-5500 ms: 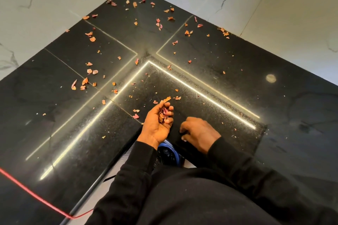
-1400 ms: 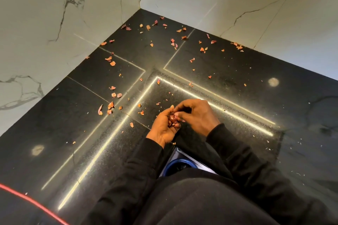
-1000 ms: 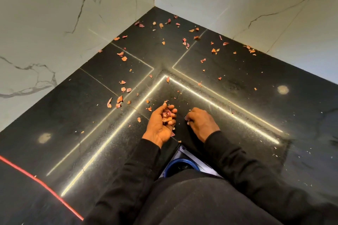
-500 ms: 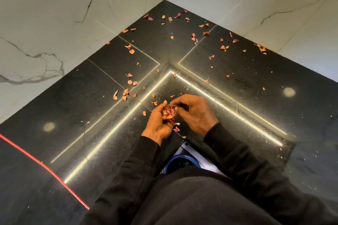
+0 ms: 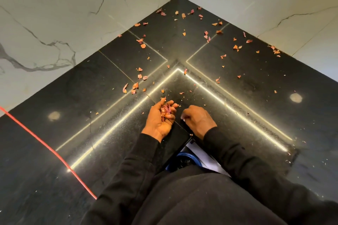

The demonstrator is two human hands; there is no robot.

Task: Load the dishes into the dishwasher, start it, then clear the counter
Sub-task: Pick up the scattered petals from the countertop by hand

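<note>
Black counter [image 5: 91,82] — 2 hands: L hand [image 5: 161,118] fingers round peel scraps [image 5: 166,110], R hand [image 5: 198,120] unclear.

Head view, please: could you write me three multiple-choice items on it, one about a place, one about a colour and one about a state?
1. Where does the cord lie?
A. Across the left of the counter
B. Along the right wall
C. Over the sleeves

2. What colour is the counter?
A. White
B. Black
C. Green

3. How is the left hand?
A. Flat and empty
B. Gripping the cord
C. Cupped palm-up, holding peels

Answers:
1 A: the red cord runs diagonally over the counter's left part.
2 B: the slab is black against the white marbled walls.
3 C: its curled fingers cradle a small heap of peels.
</note>
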